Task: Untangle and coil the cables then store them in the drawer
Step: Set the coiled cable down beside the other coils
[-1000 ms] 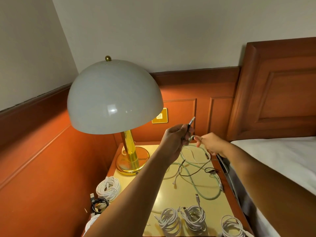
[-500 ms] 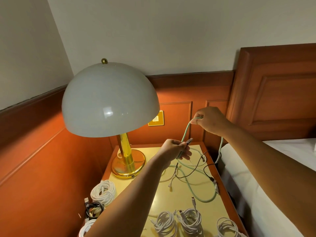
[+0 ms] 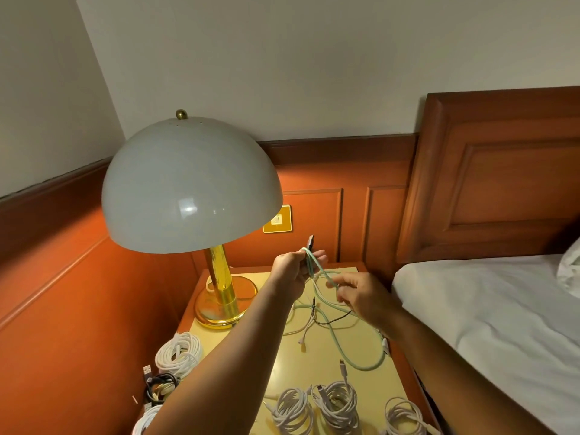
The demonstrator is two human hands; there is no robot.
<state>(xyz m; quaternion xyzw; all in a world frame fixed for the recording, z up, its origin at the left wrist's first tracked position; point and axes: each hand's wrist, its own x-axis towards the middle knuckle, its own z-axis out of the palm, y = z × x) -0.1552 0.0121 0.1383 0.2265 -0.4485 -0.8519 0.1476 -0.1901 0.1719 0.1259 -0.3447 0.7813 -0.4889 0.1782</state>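
Where coils [image 3: 293, 414] lie, lamp [image 3: 191, 186] beside.

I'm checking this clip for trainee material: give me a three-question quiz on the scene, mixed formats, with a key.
1. True or false: the left hand holds the plug end of the mint-green cable above the nightstand.
2. Multiple choice: the right hand pinches A) the mint-green cable, B) the lamp, C) a white coil.
3. Fill in: the thin black cable lies ___ among the loose cables.

Key: 1 true; 2 A; 3 tangled.
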